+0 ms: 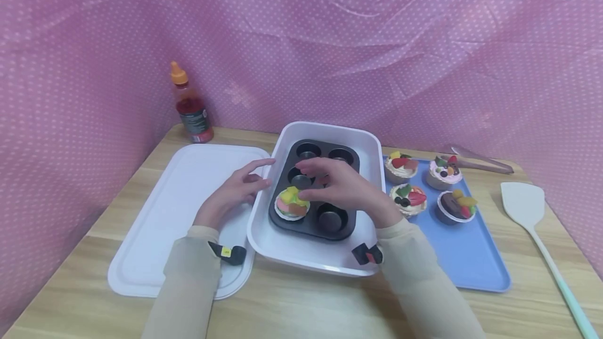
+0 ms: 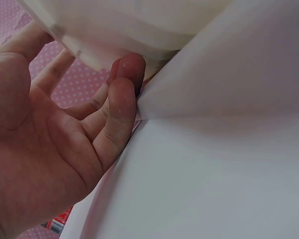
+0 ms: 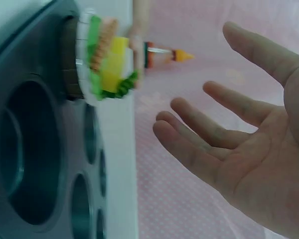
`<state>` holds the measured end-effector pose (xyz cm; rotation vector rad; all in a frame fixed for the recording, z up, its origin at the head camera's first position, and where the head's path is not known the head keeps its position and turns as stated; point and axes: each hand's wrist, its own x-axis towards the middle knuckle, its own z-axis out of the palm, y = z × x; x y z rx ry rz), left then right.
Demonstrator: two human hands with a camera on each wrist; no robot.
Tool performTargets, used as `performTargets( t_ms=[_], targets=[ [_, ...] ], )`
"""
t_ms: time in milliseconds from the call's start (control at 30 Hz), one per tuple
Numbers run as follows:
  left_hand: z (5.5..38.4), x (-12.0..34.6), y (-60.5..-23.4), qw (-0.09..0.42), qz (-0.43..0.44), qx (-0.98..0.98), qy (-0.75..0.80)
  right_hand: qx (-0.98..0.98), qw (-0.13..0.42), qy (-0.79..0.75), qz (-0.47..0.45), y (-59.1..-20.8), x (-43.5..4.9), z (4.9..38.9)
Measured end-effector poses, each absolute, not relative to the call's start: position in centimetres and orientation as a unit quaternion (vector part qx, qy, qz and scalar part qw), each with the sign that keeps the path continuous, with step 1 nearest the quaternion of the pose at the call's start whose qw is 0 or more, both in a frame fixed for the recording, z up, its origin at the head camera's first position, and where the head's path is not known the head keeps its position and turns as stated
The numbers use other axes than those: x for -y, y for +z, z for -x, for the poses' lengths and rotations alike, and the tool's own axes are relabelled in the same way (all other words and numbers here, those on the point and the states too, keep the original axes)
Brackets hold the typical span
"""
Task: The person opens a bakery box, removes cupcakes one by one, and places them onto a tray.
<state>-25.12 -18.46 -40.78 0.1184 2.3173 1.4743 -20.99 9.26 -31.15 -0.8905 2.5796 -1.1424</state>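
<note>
My right hand (image 1: 336,184) hovers over a dark muffin pan (image 1: 301,228), its fingers spread and loosely bent around nothing. In the pan's near-left cup sits a cupcake (image 1: 291,208) with yellow, pink and brown toppings. The right wrist view shows this cupcake (image 3: 107,62) apart from the right hand (image 3: 249,149). The pan lies inside a white plastic bin (image 1: 311,266). At the bin's left side, my left hand (image 1: 235,190) touches the rim and outer wall with relaxed, slightly bent fingers; the left wrist view shows its fingertips (image 2: 122,97) against the wall.
A blue tray (image 1: 471,260) on the right bears several cupcakes (image 1: 408,200). Beyond it lie tongs (image 1: 485,161) and a spatula (image 1: 524,205). On the left are a white lid (image 1: 160,224) and a sauce bottle (image 1: 192,111). Pink dotted cloth (image 1: 301,56) hangs behind.
</note>
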Motion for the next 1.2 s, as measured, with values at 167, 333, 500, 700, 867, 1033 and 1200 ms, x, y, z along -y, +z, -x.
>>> performTargets(
  t_ms=[167, 333, 500, 700, 867, 1033, 1200],
  targets=[
    [25.2, 18.4, -40.9, 0.195, -0.050, -0.830, 0.520, -0.883, 0.102, -0.357, 0.287, -32.3, -8.3, 21.2],
    [25.2, 18.3, -40.7, 0.193, -0.050, -0.830, 0.521, -0.888, 0.113, -0.349, 0.278, -32.7, -7.9, 21.3],
    [25.1, 18.3, -40.6, 0.193, -0.043, -0.830, 0.521, -0.892, 0.125, -0.341, 0.270, -33.0, -7.6, 21.3],
    [25.0, 18.3, -40.7, 0.192, -0.042, -0.825, 0.529, -0.893, 0.133, -0.343, 0.261, -33.7, -7.3, 21.4],
    [25.1, 18.3, -40.8, 0.192, -0.053, -0.825, 0.530, -0.893, 0.143, -0.344, 0.252, -34.3, -7.3, 21.5],
    [25.0, 18.2, -40.5, 0.194, -0.046, -0.828, 0.524, -0.892, 0.152, -0.342, 0.253, -34.7, -7.0, 21.3],
    [25.0, 18.2, -40.5, 0.193, -0.044, -0.829, 0.523, -0.897, 0.151, -0.333, 0.250, -35.0, -6.8, 21.3]
  ],
)
